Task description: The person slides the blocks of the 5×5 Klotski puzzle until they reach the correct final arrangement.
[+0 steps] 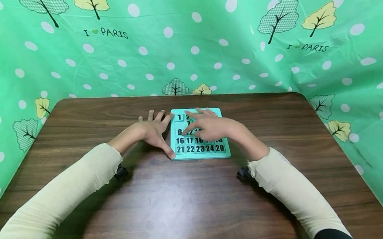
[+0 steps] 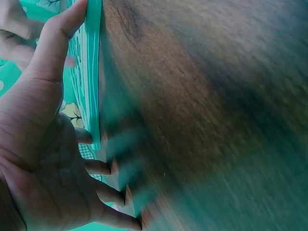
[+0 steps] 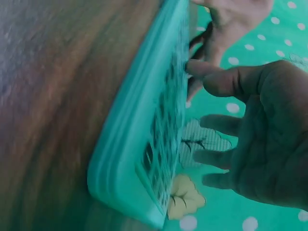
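A turquoise sliding number puzzle lies flat on the table, its tiles bearing black numbers in rows. My left hand is at its left side with fingers spread. In the left wrist view the thumb presses the puzzle's near edge, and the other fingers reach down along its side and the tabletop. Over the tiles stretches my right hand, hiding part of the upper and middle rows. Its thumb reaches the tile face in the right wrist view, while the other fingers extend above the board.
The brown wood-grain table spreads out around the puzzle. Behind and beside it hangs a green dotted cloth with printed trees. Both forearms wear pale sleeves, with a dark wrist device under each.
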Tool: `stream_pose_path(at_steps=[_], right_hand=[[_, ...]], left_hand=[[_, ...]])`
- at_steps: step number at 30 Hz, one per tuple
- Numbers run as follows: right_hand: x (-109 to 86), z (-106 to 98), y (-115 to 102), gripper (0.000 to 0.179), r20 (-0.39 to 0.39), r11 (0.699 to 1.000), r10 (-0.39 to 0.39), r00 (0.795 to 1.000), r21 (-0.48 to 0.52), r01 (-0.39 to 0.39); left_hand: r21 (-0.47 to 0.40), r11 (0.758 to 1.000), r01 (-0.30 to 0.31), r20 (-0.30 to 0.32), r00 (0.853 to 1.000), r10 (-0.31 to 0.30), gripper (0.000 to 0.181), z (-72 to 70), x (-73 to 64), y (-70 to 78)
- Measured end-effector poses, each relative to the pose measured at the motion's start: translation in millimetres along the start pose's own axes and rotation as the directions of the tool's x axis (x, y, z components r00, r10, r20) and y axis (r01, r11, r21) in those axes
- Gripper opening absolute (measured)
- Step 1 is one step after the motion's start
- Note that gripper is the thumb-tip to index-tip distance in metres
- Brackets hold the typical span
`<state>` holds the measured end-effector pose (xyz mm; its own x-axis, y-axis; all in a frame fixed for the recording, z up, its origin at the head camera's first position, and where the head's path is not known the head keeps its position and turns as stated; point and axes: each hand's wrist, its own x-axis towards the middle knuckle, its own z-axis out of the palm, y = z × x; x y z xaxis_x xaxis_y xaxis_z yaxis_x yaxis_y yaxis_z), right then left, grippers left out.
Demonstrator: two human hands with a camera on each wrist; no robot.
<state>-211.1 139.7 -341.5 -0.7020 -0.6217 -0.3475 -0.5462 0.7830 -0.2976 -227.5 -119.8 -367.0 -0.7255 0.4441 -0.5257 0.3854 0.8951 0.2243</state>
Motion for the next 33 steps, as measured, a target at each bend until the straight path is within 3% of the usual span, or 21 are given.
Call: stream_pose_path(at_steps=[6, 12, 19, 26, 33], right_hand=[[-5.4, 0, 14, 0.053, -0.055, 0.996, 0.095, 0.994, 0.007, -0.094], [6.4, 3, 9, 0.054, -0.041, 1.000, 0.029, 0.999, 0.005, -0.029], [-13.9, -5, 27, 0.048, -0.069, 0.991, 0.136, 0.988, 0.005, -0.136], [-10.4, 1, 25, 0.052, -0.040, 0.997, 0.070, 0.997, 0.038, -0.069], [-28.1, -3, 41, 0.045, -0.086, 0.985, 0.171, 0.981, 0.032, -0.169]], left_hand=[[0.007, 1.000, -0.005, -0.005, 1.000, 0.005, 0.163, 1.3, 1.6, -1.1], [0.024, 1.000, -0.003, -0.004, 1.000, 0.003, 0.162, 1.7, 0.5, -3.4], [0.000, 1.000, -0.020, -0.018, 1.000, 0.020, 0.165, 2.8, -2.2, -4.7], [0.005, 1.000, -0.015, -0.022, 1.000, 0.015, 0.164, 2.8, -3.0, -4.1], [-0.008, 1.000, -0.021, -0.015, 1.000, 0.021, 0.165, 2.5, -1.2, -2.4]])
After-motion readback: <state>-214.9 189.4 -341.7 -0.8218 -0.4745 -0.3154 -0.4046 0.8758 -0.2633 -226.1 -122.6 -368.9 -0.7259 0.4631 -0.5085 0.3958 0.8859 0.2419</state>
